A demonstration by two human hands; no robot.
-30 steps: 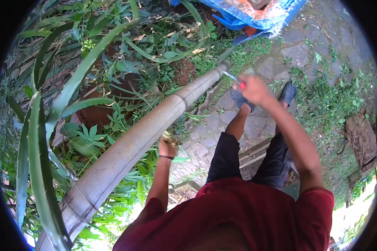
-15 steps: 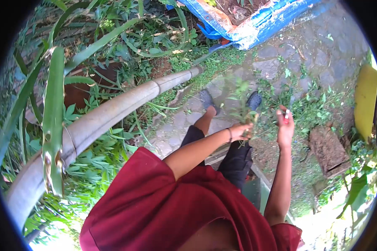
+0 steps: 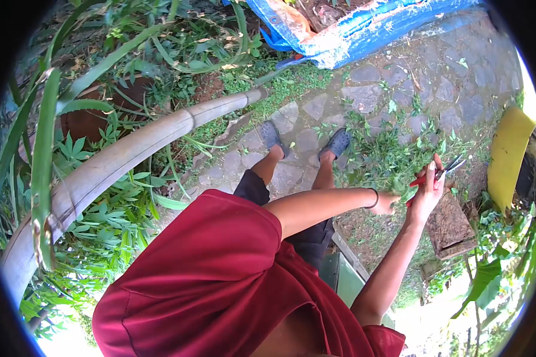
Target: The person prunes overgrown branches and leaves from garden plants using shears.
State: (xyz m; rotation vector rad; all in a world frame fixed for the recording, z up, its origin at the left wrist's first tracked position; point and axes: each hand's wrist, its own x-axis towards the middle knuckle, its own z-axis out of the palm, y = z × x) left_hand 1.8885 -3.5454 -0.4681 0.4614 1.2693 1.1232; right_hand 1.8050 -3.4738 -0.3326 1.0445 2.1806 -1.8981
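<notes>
My right hand [image 3: 430, 187] is wrapped round the red handles of pruning shears [image 3: 454, 166], whose dark blades point up and right, slightly apart. Just left of it is my left hand [image 3: 387, 203], with a dark band at the wrist and fingers curled. Blurred leafy stems [image 3: 401, 185] show at its fingertips; what lies inside the fingers is mostly hidden. Beyond both hands, cut greenery [image 3: 387, 146] is strewn over the stone paving.
A thick bamboo pole [image 3: 155, 131] slants across the left, among long spiky leaves [image 3: 44, 160]. A blue tarp [image 3: 351, 41] edges a bed at the top. At right are a brown block [image 3: 449, 229] and a yellow curved object [image 3: 509, 157]. My clogs [image 3: 338, 143] stand on stone.
My left hand has swung right, from in front of my legs to beside my right hand. The leafy stems moved with it. My right hand has shifted right and turned, showing the shears' blades.
</notes>
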